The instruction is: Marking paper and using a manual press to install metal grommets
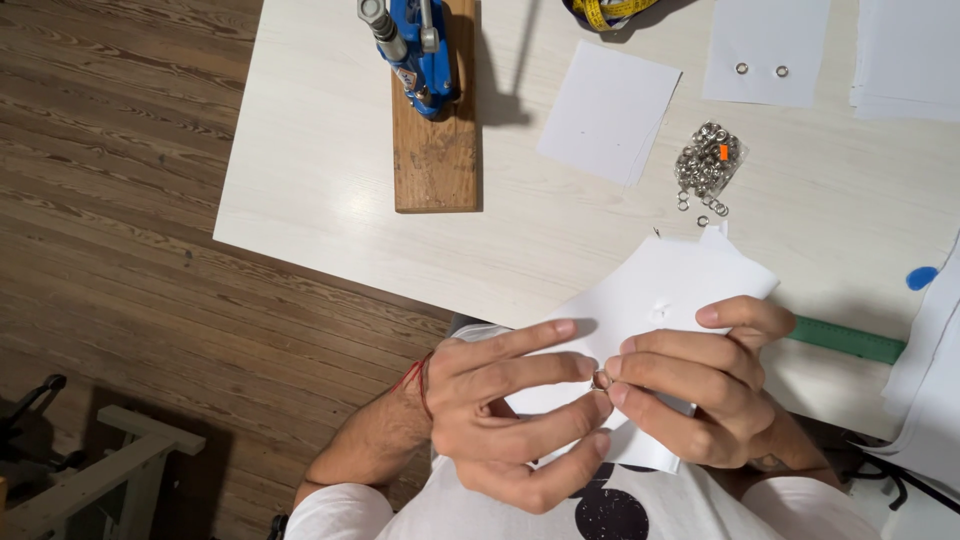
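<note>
My left hand (510, 410) and my right hand (700, 385) meet at their fingertips over a white sheet of paper (665, 285) held near the table's front edge. Between the tips of both hands sits a small metal eyelet ring (600, 380), pinched against the paper's edge. The paper has a small hole near its middle. A red thread bracelet circles my left wrist.
A blue hand press (415, 45) stands on a wooden board (435, 150) at the back of the white table (320, 180). A pile of metal eyelets (708, 165), loose white sheets (605, 110), a green ruler (850, 340) and a yellow tape measure (605, 10) lie around.
</note>
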